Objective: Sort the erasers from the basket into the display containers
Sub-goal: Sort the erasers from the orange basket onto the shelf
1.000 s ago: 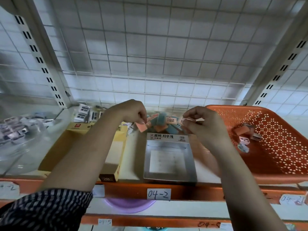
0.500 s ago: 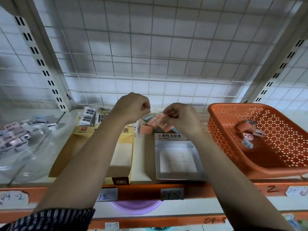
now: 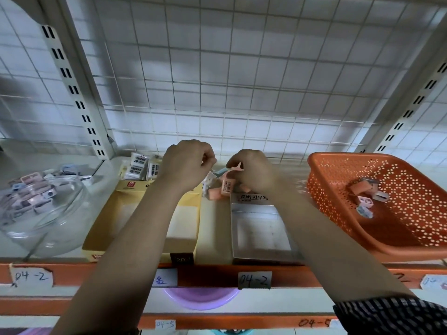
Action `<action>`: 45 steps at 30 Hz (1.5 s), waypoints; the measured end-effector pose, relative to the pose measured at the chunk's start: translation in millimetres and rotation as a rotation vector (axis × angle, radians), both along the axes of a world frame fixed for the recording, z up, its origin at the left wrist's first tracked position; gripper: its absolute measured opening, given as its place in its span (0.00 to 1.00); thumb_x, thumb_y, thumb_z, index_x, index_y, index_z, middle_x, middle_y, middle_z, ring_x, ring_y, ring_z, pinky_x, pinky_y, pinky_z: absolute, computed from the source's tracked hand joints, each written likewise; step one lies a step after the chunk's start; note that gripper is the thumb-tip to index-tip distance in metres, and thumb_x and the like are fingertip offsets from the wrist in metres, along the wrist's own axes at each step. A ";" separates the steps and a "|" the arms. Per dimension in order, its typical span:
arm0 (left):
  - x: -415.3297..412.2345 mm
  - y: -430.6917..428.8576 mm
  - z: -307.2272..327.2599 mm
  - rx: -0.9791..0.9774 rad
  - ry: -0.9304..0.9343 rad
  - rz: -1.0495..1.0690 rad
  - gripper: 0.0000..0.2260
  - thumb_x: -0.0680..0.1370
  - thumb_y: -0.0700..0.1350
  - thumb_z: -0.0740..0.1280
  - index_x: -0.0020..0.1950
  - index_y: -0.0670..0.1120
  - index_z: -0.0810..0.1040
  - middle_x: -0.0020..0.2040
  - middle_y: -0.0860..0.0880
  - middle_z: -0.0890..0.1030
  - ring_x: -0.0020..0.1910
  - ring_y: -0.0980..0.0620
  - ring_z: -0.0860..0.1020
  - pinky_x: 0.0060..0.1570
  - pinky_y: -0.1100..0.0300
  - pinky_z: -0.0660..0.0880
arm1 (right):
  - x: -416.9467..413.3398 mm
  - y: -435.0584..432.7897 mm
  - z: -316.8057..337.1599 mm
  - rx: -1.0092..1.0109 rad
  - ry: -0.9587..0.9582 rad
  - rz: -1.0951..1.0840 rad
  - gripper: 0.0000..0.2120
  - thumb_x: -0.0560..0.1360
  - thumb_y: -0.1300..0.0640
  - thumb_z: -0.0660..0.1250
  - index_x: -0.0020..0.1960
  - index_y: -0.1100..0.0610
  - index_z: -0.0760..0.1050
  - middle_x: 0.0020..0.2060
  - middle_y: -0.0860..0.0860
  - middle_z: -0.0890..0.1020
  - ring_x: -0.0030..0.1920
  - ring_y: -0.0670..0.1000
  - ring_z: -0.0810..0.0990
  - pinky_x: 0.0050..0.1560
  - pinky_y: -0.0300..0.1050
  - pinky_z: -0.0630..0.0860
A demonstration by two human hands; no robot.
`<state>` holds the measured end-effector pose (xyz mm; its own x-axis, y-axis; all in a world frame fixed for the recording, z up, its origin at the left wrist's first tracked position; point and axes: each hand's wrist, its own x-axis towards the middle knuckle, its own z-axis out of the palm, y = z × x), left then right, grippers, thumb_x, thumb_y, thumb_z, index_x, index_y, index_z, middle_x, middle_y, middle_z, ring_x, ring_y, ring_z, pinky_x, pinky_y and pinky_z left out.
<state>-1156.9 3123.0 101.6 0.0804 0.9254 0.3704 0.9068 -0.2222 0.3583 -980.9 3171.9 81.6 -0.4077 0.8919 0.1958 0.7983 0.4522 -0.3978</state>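
The right hand (image 3: 251, 172) pinches a small pink block eraser (image 3: 238, 166) over the far end of the grey rectangular display box (image 3: 261, 238). The left hand (image 3: 188, 163) is curled; its contents cannot be told. The eraser is probably light, firm and grippy: pinch its long sides. Others remain in the orange perforated plastic basket (image 3: 338, 163), right.

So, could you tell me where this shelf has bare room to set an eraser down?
Free: the front of the grey box, the front left of the yellow box, the near floor of the orange basket. Crowded: the back, where left hand and right hand meet over the pink erasers, and the glass bowl.
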 end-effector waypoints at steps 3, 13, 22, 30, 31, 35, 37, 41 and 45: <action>13.1 3.5 6.5 0.036 -0.004 -0.033 0.06 0.78 0.45 0.65 0.48 0.49 0.82 0.45 0.52 0.83 0.46 0.49 0.79 0.46 0.52 0.75 | 22.6 -3.9 19.6 0.062 0.150 -0.053 0.08 0.72 0.59 0.73 0.51 0.56 0.83 0.45 0.50 0.84 0.43 0.48 0.80 0.47 0.39 0.73; 133.2 15.8 17.9 0.149 -0.033 -0.255 0.08 0.80 0.48 0.63 0.47 0.47 0.79 0.44 0.51 0.81 0.44 0.48 0.78 0.43 0.55 0.71 | 163.5 -24.6 62.6 0.192 0.205 -0.310 0.06 0.72 0.62 0.71 0.49 0.57 0.83 0.40 0.49 0.83 0.41 0.47 0.80 0.42 0.30 0.71; 207.5 14.0 4.4 0.158 -0.077 -0.339 0.07 0.79 0.49 0.65 0.48 0.47 0.80 0.44 0.49 0.82 0.44 0.46 0.79 0.43 0.53 0.73 | 267.7 3.8 39.1 -0.018 -0.381 -0.294 0.10 0.76 0.57 0.67 0.55 0.56 0.83 0.54 0.51 0.83 0.57 0.53 0.80 0.59 0.47 0.74; 233.7 10.4 -5.2 0.164 -0.160 -0.296 0.07 0.79 0.49 0.65 0.46 0.47 0.80 0.42 0.51 0.81 0.41 0.50 0.78 0.43 0.52 0.75 | 283.3 35.9 6.6 -0.102 -0.708 -0.187 0.11 0.75 0.56 0.68 0.56 0.56 0.81 0.54 0.54 0.82 0.55 0.54 0.79 0.53 0.46 0.76; 235.8 9.6 -5.4 0.170 -0.165 -0.290 0.07 0.79 0.48 0.65 0.46 0.47 0.80 0.42 0.52 0.81 0.41 0.50 0.78 0.43 0.53 0.74 | 283.7 39.0 2.9 -0.088 -0.712 -0.182 0.11 0.74 0.58 0.69 0.56 0.56 0.80 0.54 0.54 0.82 0.55 0.55 0.79 0.53 0.46 0.76; 245.8 12.3 -4.1 0.175 -0.194 -0.283 0.06 0.79 0.48 0.65 0.46 0.47 0.80 0.43 0.52 0.82 0.42 0.51 0.79 0.43 0.54 0.75 | 286.5 44.5 1.3 -0.085 -0.627 -0.199 0.09 0.74 0.57 0.70 0.52 0.60 0.79 0.53 0.54 0.82 0.53 0.54 0.79 0.48 0.43 0.75; 251.6 19.8 -2.5 0.153 -0.199 -0.303 0.06 0.78 0.48 0.65 0.46 0.48 0.80 0.43 0.52 0.82 0.43 0.51 0.79 0.45 0.52 0.76 | 292.4 37.5 13.6 -0.078 -0.543 -0.201 0.10 0.75 0.54 0.69 0.51 0.59 0.80 0.52 0.54 0.82 0.52 0.53 0.79 0.49 0.43 0.75; 272.8 41.1 5.9 0.056 -0.132 -0.400 0.05 0.77 0.46 0.67 0.49 0.49 0.81 0.47 0.53 0.83 0.47 0.53 0.79 0.49 0.52 0.77 | 320.0 -3.9 41.3 -0.024 -0.052 -0.338 0.09 0.75 0.54 0.70 0.53 0.57 0.81 0.45 0.50 0.81 0.46 0.49 0.77 0.43 0.39 0.73; 304.7 66.2 13.3 -0.099 0.060 -0.538 0.08 0.77 0.45 0.68 0.55 0.48 0.81 0.53 0.50 0.82 0.50 0.54 0.78 0.51 0.58 0.74 | 342.2 -55.4 36.5 0.063 0.347 -0.524 0.09 0.76 0.48 0.68 0.52 0.53 0.80 0.42 0.47 0.83 0.43 0.48 0.81 0.43 0.43 0.76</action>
<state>-852.2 3189.3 115.0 0.5702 0.7779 0.2640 0.6940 -0.6281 0.3520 -638.7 3116.5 118.1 0.1770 0.9384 0.2968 0.7492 0.0671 -0.6589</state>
